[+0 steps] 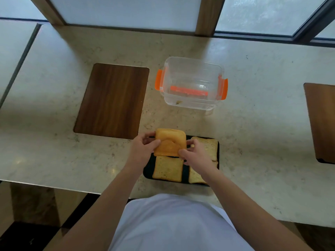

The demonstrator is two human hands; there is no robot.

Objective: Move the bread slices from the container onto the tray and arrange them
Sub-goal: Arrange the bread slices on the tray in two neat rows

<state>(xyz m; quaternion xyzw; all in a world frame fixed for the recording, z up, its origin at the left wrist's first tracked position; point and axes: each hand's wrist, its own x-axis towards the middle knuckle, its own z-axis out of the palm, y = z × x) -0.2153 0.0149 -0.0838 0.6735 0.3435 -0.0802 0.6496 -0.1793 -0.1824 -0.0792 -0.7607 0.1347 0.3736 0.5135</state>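
A black tray (149,171) lies near the counter's front edge. On it rest a slice at the near left (167,169), one at the far right (208,146), and one at the near right (194,177), partly hidden by my right arm. Both hands hold a golden bread slice (170,142) over the tray's far left corner. My left hand (143,148) grips its left edge and my right hand (192,153) pinches its right edge. The clear container (191,84) with orange clips stands behind the tray and holds only a crumb.
A dark wooden board (112,100) is set into the counter at the left of the container. Another wooden board (320,122) sits at the right edge. Windows run along the back of the beige stone counter (262,124).
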